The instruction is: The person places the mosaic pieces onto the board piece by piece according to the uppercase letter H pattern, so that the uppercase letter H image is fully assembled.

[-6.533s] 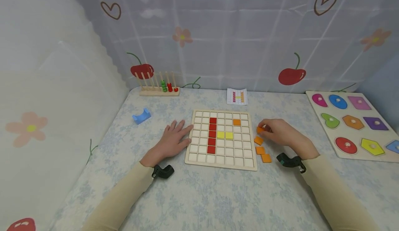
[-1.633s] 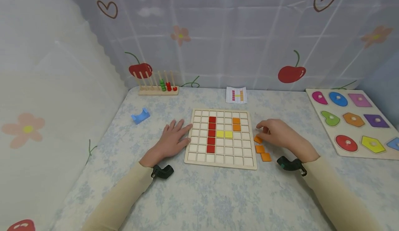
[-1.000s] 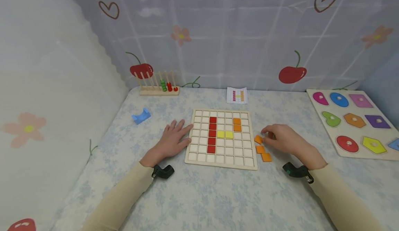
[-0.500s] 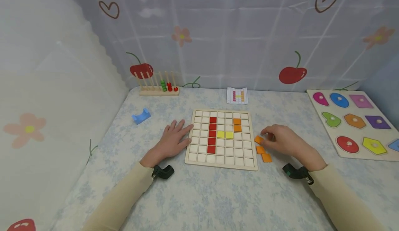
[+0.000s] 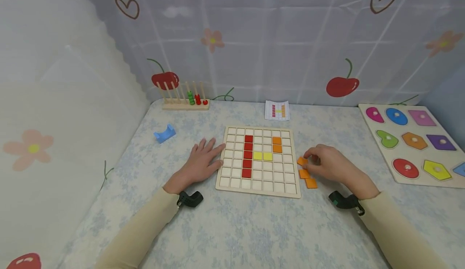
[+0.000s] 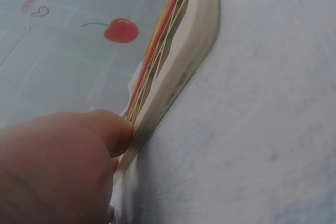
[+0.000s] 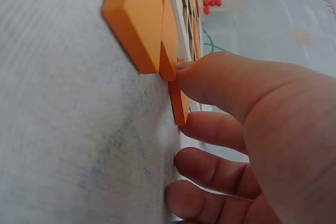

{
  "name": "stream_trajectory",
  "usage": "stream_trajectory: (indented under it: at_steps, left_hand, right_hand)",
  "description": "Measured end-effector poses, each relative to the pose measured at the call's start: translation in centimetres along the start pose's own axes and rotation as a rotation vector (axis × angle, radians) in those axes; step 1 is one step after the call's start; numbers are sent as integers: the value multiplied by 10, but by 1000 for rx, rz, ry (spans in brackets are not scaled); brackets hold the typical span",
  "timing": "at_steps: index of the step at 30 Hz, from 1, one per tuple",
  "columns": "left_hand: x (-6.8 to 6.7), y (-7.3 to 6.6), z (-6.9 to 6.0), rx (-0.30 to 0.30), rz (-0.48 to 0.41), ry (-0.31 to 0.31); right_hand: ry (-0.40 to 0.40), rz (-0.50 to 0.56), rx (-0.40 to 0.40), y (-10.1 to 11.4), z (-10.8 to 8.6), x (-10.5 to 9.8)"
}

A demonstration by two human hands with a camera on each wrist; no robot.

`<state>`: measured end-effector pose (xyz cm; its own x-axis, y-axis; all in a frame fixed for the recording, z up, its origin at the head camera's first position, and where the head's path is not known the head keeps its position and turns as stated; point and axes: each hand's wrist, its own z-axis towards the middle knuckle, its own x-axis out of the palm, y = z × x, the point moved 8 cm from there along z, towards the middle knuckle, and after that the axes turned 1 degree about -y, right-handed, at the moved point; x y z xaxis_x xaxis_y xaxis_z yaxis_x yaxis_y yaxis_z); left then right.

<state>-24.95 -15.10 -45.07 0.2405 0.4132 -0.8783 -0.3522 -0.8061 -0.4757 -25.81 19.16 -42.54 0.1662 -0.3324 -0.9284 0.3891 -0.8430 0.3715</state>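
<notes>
My left hand (image 5: 200,164) lies on the table with fingers spread, thumb and index fingertip touching the left edge of the wooden grid board (image 5: 267,176). The board holds a column of several red tiles (image 5: 248,155), two yellow tiles (image 5: 262,156) side by side, and two orange tiles (image 5: 277,144) at upper right. Right of the board, my right hand (image 5: 328,163) pinches a loose orange tile (image 5: 301,161) between thumb and index finger, the tile still at table level. The right wrist view shows the thumb (image 7: 207,80) against this tile, with two more orange tiles (image 7: 134,22) beside it.
Behind the board lies a printed pattern card (image 5: 277,111). A peg stand with beads (image 5: 186,107) and a blue curved block (image 5: 165,134) are at back left. A shape puzzle board (image 5: 392,144) occupies the right side. A patterned curtain (image 5: 269,51) hangs behind.
Since the earliest frame, a second orange tile has come onto the board below the first. My right hand has moved to the farthest loose tile and closed on it. The left hand has stayed put.
</notes>
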Motion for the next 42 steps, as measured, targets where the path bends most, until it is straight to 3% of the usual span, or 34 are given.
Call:
stream_trajectory:
  at_steps: [11,19,31,42]
  left_hand:
    - [0,0,0,8,-5,-9]
    - [0,1,1,-9,4,-9]
    - [1,0,0,-11,-5,0]
    - [-3,-3,-1,25,-35,-43]
  right_hand:
    - [-4,-6,14,-2,1,1]
    - [-21,-3,-31,2,1,2]
    - [-18,9,-36,2,0,0]
    - [-7,-2,-28,1,0,-1]
